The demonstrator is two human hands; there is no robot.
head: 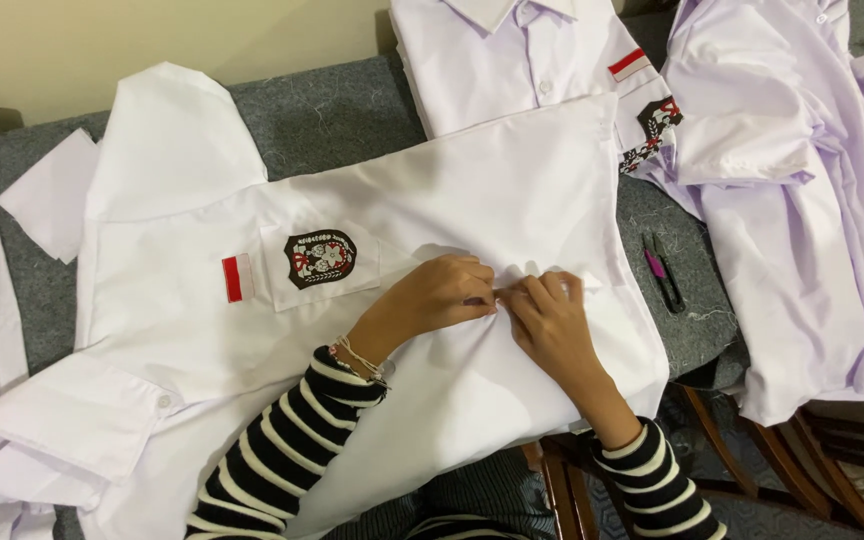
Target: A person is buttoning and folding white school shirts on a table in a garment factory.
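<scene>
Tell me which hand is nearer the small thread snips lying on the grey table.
Right. The right hand pinches the white shirt just left of the thread snips, apart from them. The left hand pinches the same fold farther left, beyond the right hand.

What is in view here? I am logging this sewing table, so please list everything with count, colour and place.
white shirt: one, white, spread across the middle, under both hands
pocket badge: one, black with red and white, on that shirt's chest pocket
flag patch: one, red and white, left of the badge
folded shirt: one, white, top centre, with its own badge and patch
loose shirts: several, white, piled at right
thread snips: one, dark with a purple part, right of the spread shirt
table cover: one, grey
wooden chair: brown, lower right
left hand: pinching fabric at centre
right hand: pinching the same spot; striped sleeves
</scene>
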